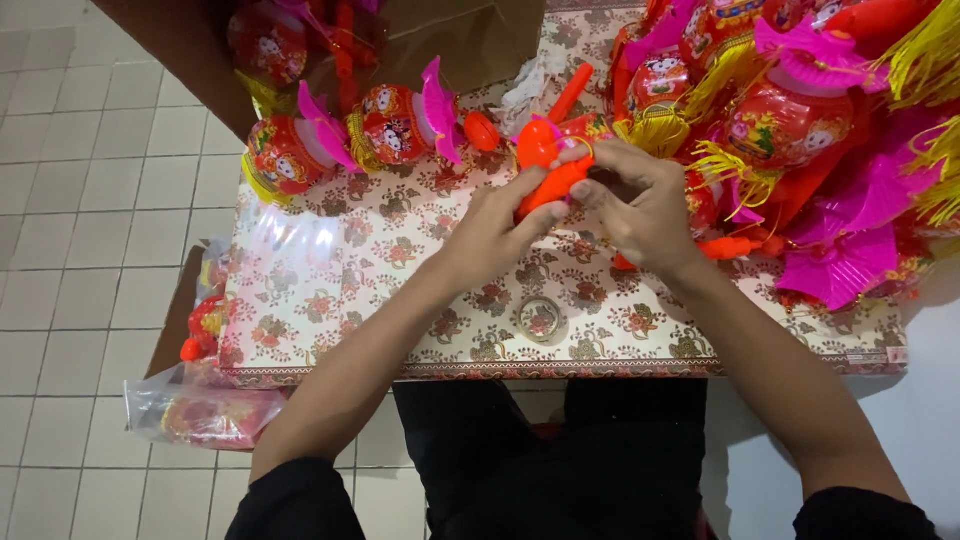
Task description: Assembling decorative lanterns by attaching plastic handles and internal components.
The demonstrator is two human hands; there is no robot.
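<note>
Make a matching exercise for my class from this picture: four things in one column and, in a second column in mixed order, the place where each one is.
Things
1. orange plastic handle
2. roll of clear tape
3. plastic bag
4. heap of red and pink lanterns

Places
A. on the tiled floor, left of the table
B. piled at the table's right end
C. held between the left hand and right hand
D. flat on the flowered tablecloth, near its front edge

Pairs: 1-C, 2-D, 3-A, 4-B
</note>
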